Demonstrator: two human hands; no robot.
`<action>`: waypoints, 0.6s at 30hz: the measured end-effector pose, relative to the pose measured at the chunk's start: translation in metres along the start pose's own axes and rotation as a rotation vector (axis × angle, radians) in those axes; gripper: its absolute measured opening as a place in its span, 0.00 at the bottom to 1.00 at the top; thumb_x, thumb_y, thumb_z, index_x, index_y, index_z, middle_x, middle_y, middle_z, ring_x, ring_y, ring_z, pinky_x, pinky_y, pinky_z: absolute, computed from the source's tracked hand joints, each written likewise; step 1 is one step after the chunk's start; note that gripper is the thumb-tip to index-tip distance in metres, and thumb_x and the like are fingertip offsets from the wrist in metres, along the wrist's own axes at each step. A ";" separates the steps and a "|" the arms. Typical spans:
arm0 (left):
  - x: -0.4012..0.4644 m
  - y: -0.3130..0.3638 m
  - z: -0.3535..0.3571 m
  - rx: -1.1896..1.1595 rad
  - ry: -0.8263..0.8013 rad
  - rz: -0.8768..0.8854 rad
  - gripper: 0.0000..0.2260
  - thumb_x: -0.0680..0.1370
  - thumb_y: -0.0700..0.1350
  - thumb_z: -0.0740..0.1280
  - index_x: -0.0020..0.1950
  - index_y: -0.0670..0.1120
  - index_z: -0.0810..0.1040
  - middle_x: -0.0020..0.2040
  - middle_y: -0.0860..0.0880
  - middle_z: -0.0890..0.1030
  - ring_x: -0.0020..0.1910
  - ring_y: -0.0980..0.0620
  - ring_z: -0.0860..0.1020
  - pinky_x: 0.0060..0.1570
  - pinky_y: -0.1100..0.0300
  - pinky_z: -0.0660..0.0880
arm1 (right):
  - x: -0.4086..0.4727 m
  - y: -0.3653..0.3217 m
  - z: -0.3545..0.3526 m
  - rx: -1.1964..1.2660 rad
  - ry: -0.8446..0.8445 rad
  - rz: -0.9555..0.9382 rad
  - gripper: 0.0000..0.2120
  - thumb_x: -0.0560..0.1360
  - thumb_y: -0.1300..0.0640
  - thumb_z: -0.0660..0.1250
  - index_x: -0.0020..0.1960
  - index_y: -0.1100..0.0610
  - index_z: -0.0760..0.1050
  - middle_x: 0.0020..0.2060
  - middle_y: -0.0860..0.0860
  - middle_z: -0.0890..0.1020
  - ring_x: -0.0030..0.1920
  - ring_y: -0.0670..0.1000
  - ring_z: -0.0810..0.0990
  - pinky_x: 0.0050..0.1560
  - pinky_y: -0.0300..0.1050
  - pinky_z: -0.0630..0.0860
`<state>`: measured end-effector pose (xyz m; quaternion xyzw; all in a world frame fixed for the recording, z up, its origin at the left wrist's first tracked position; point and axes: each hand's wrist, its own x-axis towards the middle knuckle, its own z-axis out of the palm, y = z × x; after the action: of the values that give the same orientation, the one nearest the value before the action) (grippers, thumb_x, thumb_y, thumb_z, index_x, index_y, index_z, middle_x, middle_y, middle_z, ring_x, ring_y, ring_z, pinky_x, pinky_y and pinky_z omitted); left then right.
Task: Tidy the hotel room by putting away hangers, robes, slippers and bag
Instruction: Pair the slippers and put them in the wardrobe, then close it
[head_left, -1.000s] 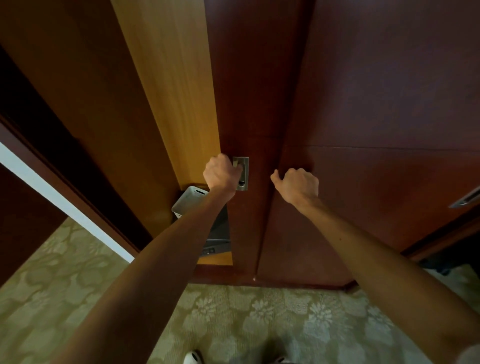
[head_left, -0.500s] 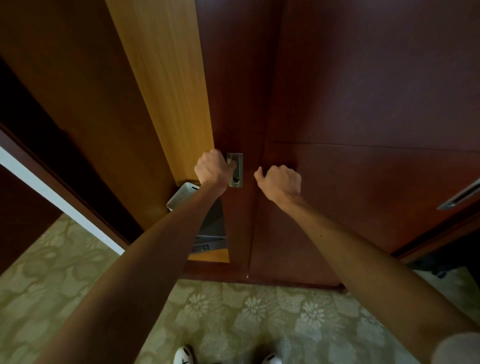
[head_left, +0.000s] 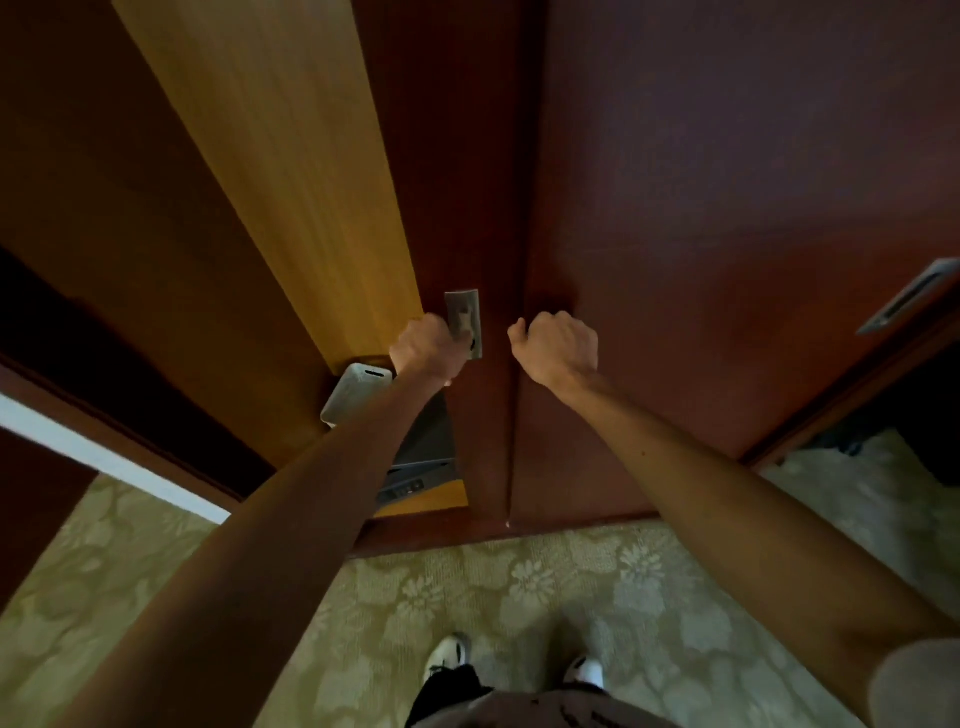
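Note:
I stand at a dark red sliding closet door (head_left: 457, 182). My left hand (head_left: 428, 348) grips its recessed metal handle (head_left: 464, 317) near the door's left edge. My right hand (head_left: 558, 345) is a curled fist against the seam where this door meets the second dark red door (head_left: 727, 234); nothing shows in it. Through the narrow opening to the left I see the light wood closet interior (head_left: 291, 182). No hangers, robes, slippers or bag are in view.
Inside the opening sit a pale grey box (head_left: 350, 397) and a dark safe-like unit (head_left: 423, 457), partly behind my left arm. Another metal handle (head_left: 909, 301) is at the far right. Patterned green carpet (head_left: 519, 597) lies below, with my white shoes (head_left: 447, 654).
Both hands have stayed on the door, drifting slightly left in view. The camera has tilted down, so my shoes show more. The opening looks about the same width.

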<state>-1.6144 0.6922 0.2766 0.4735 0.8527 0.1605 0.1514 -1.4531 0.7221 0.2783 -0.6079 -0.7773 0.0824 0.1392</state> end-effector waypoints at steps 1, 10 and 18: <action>0.001 -0.002 0.006 -0.019 -0.064 0.057 0.17 0.79 0.59 0.64 0.44 0.46 0.81 0.33 0.51 0.84 0.33 0.53 0.84 0.41 0.53 0.83 | -0.004 0.000 0.001 0.015 -0.022 0.032 0.22 0.82 0.47 0.54 0.45 0.60 0.81 0.44 0.57 0.83 0.46 0.59 0.82 0.45 0.49 0.73; -0.035 0.007 0.086 -0.036 -0.566 0.462 0.12 0.80 0.48 0.64 0.42 0.47 0.84 0.33 0.53 0.85 0.28 0.58 0.83 0.41 0.61 0.81 | -0.108 0.054 0.045 0.040 -0.163 0.493 0.18 0.77 0.42 0.60 0.49 0.52 0.84 0.47 0.52 0.84 0.49 0.55 0.83 0.47 0.46 0.76; -0.150 0.011 0.205 0.139 -1.067 0.711 0.09 0.79 0.40 0.65 0.40 0.44 0.81 0.35 0.45 0.85 0.26 0.52 0.80 0.28 0.64 0.73 | -0.295 0.095 0.078 0.273 -0.239 1.055 0.11 0.76 0.45 0.67 0.51 0.49 0.84 0.52 0.50 0.84 0.51 0.54 0.83 0.48 0.45 0.77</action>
<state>-1.4458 0.5958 0.1123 0.7507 0.4595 -0.1124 0.4612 -1.3245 0.4637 0.1417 -0.8775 -0.3603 0.3091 0.0676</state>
